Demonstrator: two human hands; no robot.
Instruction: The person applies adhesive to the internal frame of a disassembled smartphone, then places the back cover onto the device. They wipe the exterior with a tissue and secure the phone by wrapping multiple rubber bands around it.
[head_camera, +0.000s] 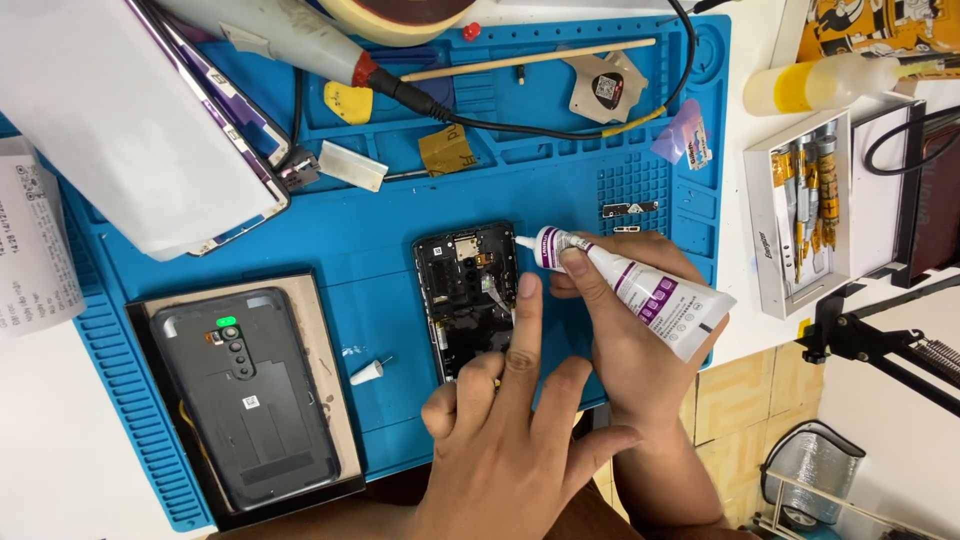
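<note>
Now your right hand is wrapped tight around a white glue tube with purple marks. The tube lies slanted, and its thin tip touches the top right edge of the open phone. Your thumb presses on the tube near the tip.

Your left hand holds nothing. Its pointing finger is stretched out and rests on the right side of the phone, just beside the tube tip. The other fingers are curled and sit on the lower part of the phone.

The open phone lies flat near the middle of the blue work mat, and you can see its dark insides. To the left, a grey back cover lies on a tan board in a black tray. A small white cap lies on the mat between the cover and the phone.

Up top there is a grey tool with a black cord, a thin wooden stick and a yellow pick. On the right, off the mat, a white box holds small metal tools.
</note>
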